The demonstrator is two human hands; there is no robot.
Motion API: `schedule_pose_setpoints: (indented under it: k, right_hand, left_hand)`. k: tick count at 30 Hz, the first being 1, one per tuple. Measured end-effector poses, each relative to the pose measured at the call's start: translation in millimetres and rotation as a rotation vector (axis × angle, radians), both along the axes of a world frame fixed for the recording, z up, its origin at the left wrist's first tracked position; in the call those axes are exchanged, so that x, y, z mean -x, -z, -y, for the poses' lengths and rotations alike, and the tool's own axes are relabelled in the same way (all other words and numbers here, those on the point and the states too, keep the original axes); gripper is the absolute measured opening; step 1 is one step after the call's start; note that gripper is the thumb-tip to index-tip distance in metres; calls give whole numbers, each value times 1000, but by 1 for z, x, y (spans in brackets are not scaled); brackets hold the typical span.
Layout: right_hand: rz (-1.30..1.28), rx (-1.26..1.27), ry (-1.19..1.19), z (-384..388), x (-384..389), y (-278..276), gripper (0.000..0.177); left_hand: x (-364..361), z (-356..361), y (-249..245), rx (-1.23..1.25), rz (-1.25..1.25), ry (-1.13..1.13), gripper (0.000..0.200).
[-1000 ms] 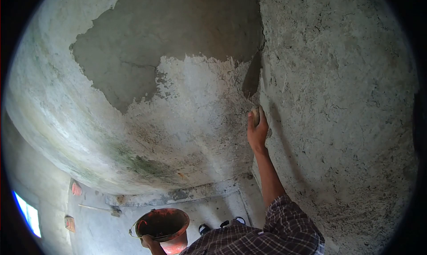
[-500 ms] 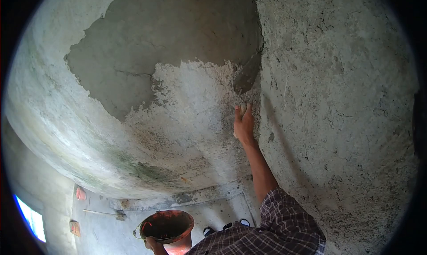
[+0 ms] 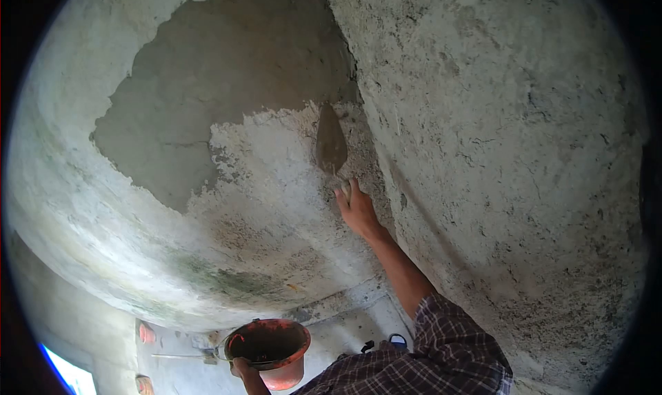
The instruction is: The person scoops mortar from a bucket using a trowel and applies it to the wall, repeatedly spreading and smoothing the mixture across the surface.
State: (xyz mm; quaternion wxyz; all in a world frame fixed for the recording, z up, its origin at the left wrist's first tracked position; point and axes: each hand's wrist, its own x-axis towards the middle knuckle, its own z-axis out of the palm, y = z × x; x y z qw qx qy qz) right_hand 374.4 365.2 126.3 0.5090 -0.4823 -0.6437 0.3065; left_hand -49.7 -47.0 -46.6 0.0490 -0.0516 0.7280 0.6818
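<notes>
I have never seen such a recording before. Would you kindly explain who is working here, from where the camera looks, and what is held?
There is no machine here: a person works with two bare hands. All pictures come from one camera worn on the head, looking forward and down. The right hand holds a trowel with its pointed blade upward, near the lower edge of a darker grey layer on the wall. Whether the blade touches the wall is hard to tell. The left hand holds a reddish bucket at its rim. A long-handled tool lies on the floor.
</notes>
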Motion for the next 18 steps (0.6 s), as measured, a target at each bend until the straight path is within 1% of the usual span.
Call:
schedule_pose_setpoints:
  k: [1, 3, 4, 5, 6, 7, 8, 9, 10, 12, 13, 15, 16, 18]
  right_hand:
    - [-20, -24, -10, 8, -7, 4, 44]
    - [-32, -54, -31, 14, -14, -1, 44]
    - [-91, -79, 8, 17, -15, -7, 43]
    - [-147, -105, 47, 18, -15, -11, 43]
    - [-139, -100, 39, 15, -13, -13, 43]
    - [-242, -47, 29, 9, -10, -20, 42]
    - [-344, 3, 21, 2, -6, -26, 41]
    - [-337, 2, 16, 2, -4, -35, 41]
    - [-329, -1, 44, 3, -2, -45, 41]
    - [-317, -8, 68, -1, 5, -54, 42]
    - [-346, -20, 92, -5, 10, -54, 42]
    - [-373, -33, 115, -8, 19, -55, 42]
    - [-360, -41, 142, -10, 22, -56, 42]
    - [-342, -47, 171, -15, 27, -55, 43]
  left_hand:
    - [-14, -8, -10, -7, -2, 0, 11]
    - [-52, -23, -38, -252, -41, 104, 8]
    - [-51, -25, -41, -250, -39, 96, 8]
    - [-49, -27, -41, -208, -17, 33, 7]
    - [-48, -25, -39, -163, 7, -31, 6]
    - [-48, -22, -33, -163, 14, -36, 6]
    - [-49, -19, -26, -212, -98, 54, 5]
    - [-55, -19, -29, -258, -211, 143, 4]
    - [-59, -21, -34, -261, -205, 139, 4]
    - [-69, -24, -46, -209, 43, 84, 3]
    - [-69, -19, -43, -211, 45, 82, 3]
    - [-69, -7, -36, -58, -91, 149, 3]
    - [-68, -8, -36, -61, -88, 149, 3]
    - [-66, -6, -37, -82, 91, 17, 4]
